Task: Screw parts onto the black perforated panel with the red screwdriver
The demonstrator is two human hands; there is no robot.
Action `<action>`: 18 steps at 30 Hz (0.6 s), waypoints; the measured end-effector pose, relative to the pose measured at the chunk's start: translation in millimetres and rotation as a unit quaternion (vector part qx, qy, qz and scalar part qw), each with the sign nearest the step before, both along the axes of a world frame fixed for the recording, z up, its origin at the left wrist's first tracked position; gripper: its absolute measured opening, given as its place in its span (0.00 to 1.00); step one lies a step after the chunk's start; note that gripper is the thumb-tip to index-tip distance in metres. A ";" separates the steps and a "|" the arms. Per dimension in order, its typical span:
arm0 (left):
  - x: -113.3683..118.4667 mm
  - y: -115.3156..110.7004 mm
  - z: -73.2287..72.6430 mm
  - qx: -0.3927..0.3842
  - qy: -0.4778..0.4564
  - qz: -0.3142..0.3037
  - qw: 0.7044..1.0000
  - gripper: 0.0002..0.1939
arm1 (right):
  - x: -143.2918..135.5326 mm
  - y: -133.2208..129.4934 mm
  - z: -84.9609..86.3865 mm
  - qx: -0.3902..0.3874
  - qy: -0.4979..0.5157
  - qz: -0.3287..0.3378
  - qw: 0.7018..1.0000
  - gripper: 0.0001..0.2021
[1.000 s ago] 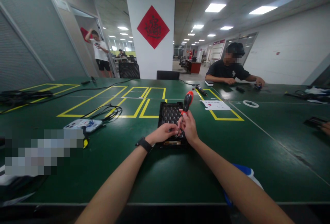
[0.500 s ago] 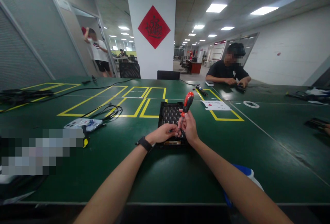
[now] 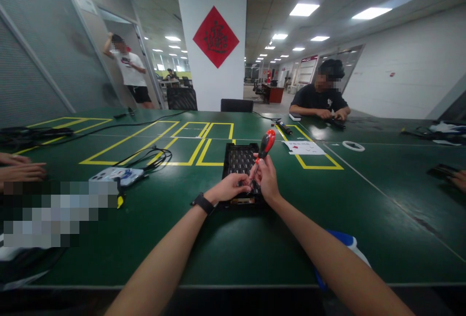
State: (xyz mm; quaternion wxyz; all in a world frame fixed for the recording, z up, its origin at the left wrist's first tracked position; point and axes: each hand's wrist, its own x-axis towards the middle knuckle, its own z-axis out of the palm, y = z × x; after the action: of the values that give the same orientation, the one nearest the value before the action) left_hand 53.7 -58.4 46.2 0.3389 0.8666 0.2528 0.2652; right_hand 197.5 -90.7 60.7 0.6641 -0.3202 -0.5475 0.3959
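A screwdriver [image 3: 267, 145] with a red and black handle is gripped in my right hand [image 3: 268, 178], its handle up and its shaft slanting down to the left. Under both hands lies a black tray [image 3: 242, 158] with rows of small light-coloured pieces in it. My left hand [image 3: 229, 187], with a dark band on the wrist, is closed near the screwdriver's tip, over the tray's near part. Whether its fingertips pinch the shaft or a small part cannot be made out. A brownish piece [image 3: 243, 201] shows at the tray's near edge.
Yellow tape outlines [image 3: 192, 163] mark the green table [image 3: 163, 238]. Left lie a phone-like object [image 3: 116, 175] and black cables [image 3: 160, 153]. Right are a paper sheet [image 3: 304, 148], a white ring [image 3: 353, 146] and a blue-white object [image 3: 344, 241]. A co-worker [image 3: 322, 95] sits opposite; other hands [image 3: 18, 170] rest at left.
Another person's hands have come into view at the left edge. The screwdriver handle leans slightly more to the right. My hands stay over the tray.
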 end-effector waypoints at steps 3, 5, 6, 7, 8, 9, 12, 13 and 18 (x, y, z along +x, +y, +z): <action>-0.2 1.0 -0.7 -0.027 -0.010 -0.035 0.999 0.09 | 0.2 1.3 -1.5 -0.012 -0.005 0.017 1.000 0.15; 0.7 0.9 -0.6 -0.043 -0.026 -0.046 0.998 0.09 | -0.1 2.5 -2.3 -0.017 -0.008 0.017 1.000 0.14; 1.3 0.7 -0.5 -0.049 -0.037 -0.047 0.997 0.08 | -0.3 3.1 -2.4 -0.016 -0.007 0.010 1.000 0.14; 1.9 0.5 -0.4 -0.054 -0.049 -0.045 0.996 0.09 | -0.4 3.6 -2.5 -0.011 -0.004 -0.001 1.000 0.13; 2.3 0.4 -0.3 -0.058 -0.059 -0.039 0.996 0.09 | -0.4 3.9 -2.4 -0.007 -0.001 -0.013 1.000 0.13; 2.7 0.3 -0.2 -0.060 -0.065 -0.029 0.996 0.11 | -0.5 4.1 -2.3 -0.003 0.002 -0.022 1.000 0.13; 2.7 0.8 -0.4 -0.056 -0.054 0.006 0.997 0.14 | -0.4 3.4 -1.7 -0.002 0.000 -0.028 1.000 0.13; 2.4 1.1 -0.6 -0.052 -0.045 0.015 0.998 0.13 | -0.3 2.9 -1.5 -0.002 -0.004 -0.026 1.000 0.13; 0.2 1.9 -0.8 -0.033 -0.014 0.018 0.999 0.13 | 0.2 1.7 -1.2 -0.004 -0.009 -0.007 1.000 0.14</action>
State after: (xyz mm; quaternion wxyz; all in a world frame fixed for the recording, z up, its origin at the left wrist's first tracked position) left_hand 53.9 -56.4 45.4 0.3658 0.8464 0.2723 0.2752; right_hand 197.7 -89.1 59.5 0.6604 -0.3306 -0.5497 0.3904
